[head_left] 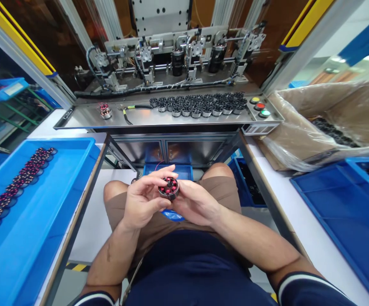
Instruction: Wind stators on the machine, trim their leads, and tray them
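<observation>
From a head-worn camera, we look forward and steeply down, facing the shelf (152, 120) nearly square on. Nearest us, on the near side of the shelf, is the shirt (197, 272); the left hand (141, 204) and right hand (199, 203) are between shirt and shelf, at close range. Past the shelf, we view the machine (178, 63) from the front. Our wide field also spans the tray (50, 204), left of the shelf, and the carton (353, 104), right of it.

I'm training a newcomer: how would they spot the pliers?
Face the machine; find the metal ledge along its front. The pliers lie there, between a lone red-wound part and rows of black rings. Unlike both, they have splayed yellow-and-black handles.
</observation>
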Demonstrator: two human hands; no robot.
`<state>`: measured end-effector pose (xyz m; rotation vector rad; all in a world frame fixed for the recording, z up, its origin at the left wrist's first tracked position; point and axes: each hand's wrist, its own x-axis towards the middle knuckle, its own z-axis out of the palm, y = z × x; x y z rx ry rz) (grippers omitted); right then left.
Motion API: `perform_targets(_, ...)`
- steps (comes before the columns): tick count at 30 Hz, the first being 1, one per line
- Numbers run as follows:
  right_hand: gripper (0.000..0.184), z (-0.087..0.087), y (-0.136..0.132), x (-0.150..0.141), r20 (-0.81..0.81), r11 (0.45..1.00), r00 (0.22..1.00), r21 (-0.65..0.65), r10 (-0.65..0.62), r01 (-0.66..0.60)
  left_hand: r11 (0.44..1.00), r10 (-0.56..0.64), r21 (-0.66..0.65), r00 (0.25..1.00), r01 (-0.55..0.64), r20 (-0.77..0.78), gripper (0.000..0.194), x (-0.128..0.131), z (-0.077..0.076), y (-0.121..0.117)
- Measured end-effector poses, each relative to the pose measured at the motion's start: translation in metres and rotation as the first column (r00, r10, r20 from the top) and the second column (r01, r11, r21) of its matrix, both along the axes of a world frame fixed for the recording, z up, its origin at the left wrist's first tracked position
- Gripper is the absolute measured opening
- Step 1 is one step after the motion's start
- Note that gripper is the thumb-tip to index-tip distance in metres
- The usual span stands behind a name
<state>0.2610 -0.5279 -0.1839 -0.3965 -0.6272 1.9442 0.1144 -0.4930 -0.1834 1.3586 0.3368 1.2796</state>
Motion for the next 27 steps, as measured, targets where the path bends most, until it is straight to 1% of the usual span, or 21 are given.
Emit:
perform_targets(2, 0.038, -0.001, 0.0, 0.0, 0.009, 0.999, 1.0, 0.028, -0.022, 0.021, 1.0, -0.014, -0.027, 1.0, 0.014, 0.01, 0.019, 0.0, 0.001, 0.0)
perform_targets(4, 0.044, -0.002, 0.0, 0.002, 0.073, 0.993, 0.993, 0.081, -0.095, 0.089, 0.991, 0.028, -0.133, 0.999, -0.021, 0.047, 0.008, 0.001, -0.002, 0.004)
perform_targets(5, 0.046, -0.003, 0.0, 0.003, 0.116, 0.982, 0.981, 0.124, -0.155, 0.14, 0.974, 0.067, -0.221, 0.996, -0.053, 0.058, 0.009, 0.001, -0.004, 0.008)
perform_targets(6, 0.046, -0.004, 0.0, 0.006, 0.165, 0.963, 0.96, 0.185, -0.226, 0.195, 0.943, 0.109, -0.321, 0.993, -0.087, 0.052, 0.013, 0.002, -0.007, 0.012)
perform_targets(7, 0.047, -0.004, 0.001, 0.008, 0.218, 0.931, 0.926, 0.267, -0.31, 0.249, 0.899, 0.146, -0.42, 0.989, -0.124, 0.022, 0.017, 0.003, -0.011, 0.016)
perform_targets(8, 0.046, -0.005, 0.002, 0.012, 0.27, 0.879, 0.871, 0.371, -0.411, 0.3, 0.848, 0.177, -0.503, 0.984, -0.167, -0.028, 0.021, 0.003, -0.014, 0.02)
perform_targets(9, 0.044, -0.005, 0.002, 0.015, 0.314, 0.804, 0.791, 0.488, -0.525, 0.339, 0.803, 0.205, -0.554, 0.975, -0.219, -0.088, 0.025, 0.003, -0.018, 0.022)
perform_targets(10, 0.041, -0.005, 0.003, 0.018, 0.341, 0.708, 0.688, 0.609, -0.64, 0.357, 0.777, 0.222, -0.57, 0.964, -0.266, -0.149, 0.029, 0.003, -0.02, 0.023)
perform_targets(11, 0.039, -0.004, 0.003, 0.022, 0.343, 0.6, 0.573, 0.721, -0.744, 0.347, 0.779, 0.221, -0.554, 0.955, -0.294, -0.197, 0.032, 0.002, -0.02, 0.021)
perform_targets(12, 0.038, -0.004, 0.004, 0.024, 0.323, 0.492, 0.462, 0.813, -0.826, 0.311, 0.806, 0.206, -0.513, 0.952, -0.297, -0.226, 0.035, 0.001, -0.02, 0.017)
perform_targets(13, 0.038, -0.003, 0.004, 0.027, 0.291, 0.398, 0.37, 0.881, -0.882, 0.256, 0.846, 0.177, -0.457, 0.954, -0.273, -0.242, 0.04, -0.001, -0.017, 0.012)
perform_targets(14, 0.038, -0.003, 0.004, 0.028, 0.255, 0.321, 0.302, 0.927, -0.918, 0.194, 0.888, 0.134, -0.398, 0.958, -0.229, -0.252, 0.045, -0.003, -0.013, 0.006)
perform_targets(15, 0.039, -0.003, 0.004, 0.029, 0.224, 0.265, 0.258, 0.955, -0.94, 0.134, 0.922, 0.093, -0.341, 0.961, -0.182, -0.262, 0.051, -0.004, -0.009, 0.0)
perform_targets(16, 0.039, -0.002, 0.004, 0.03, 0.2, 0.224, 0.225, 0.971, -0.954, 0.085, 0.945, 0.068, -0.289, 0.959, -0.15, -0.276, 0.056, -0.005, -0.004, -0.005)
perform_targets(17, 0.038, -0.002, 0.004, 0.03, 0.181, 0.195, 0.2, 0.98, -0.963, 0.048, 0.959, 0.069, -0.244, 0.952, -0.145, -0.297, 0.057, -0.006, 0.001, -0.009)
perform_targets(19, 0.037, -0.002, 0.004, 0.029, 0.164, 0.167, 0.171, 0.986, -0.971, 0.002, 0.971, 0.103, -0.168, 0.929, -0.172, -0.356, 0.051, -0.006, 0.007, -0.011)
perform_targets(20, 0.036, -0.001, 0.004, 0.03, 0.164, 0.164, 0.177, 0.986, -0.971, -0.012, 0.973, 0.128, -0.131, 0.916, -0.19, -0.379, 0.046, -0.006, 0.008, -0.01)
perform_targets(22, 0.036, 0.001, 0.005, 0.032, 0.176, 0.172, 0.235, 0.984, -0.956, -0.035, 0.975, 0.164, -0.069, 0.898, -0.21, -0.407, 0.04, -0.006, 0.007, -0.006)
perform_targets(25, 0.034, 0.009, 0.006, 0.04, 0.211, 0.198, 0.357, 0.977, -0.91, -0.072, 0.971, 0.22, 0.003, 0.893, -0.238, -0.394, 0.043, -0.008, 0.004, -0.001)
perform_targets(27, 0.027, 0.014, 0.006, 0.044, 0.236, 0.227, 0.395, 0.971, -0.888, -0.069, 0.967, 0.246, 0.031, 0.893, -0.253, -0.377, 0.044, -0.009, 0.002, 0.0)
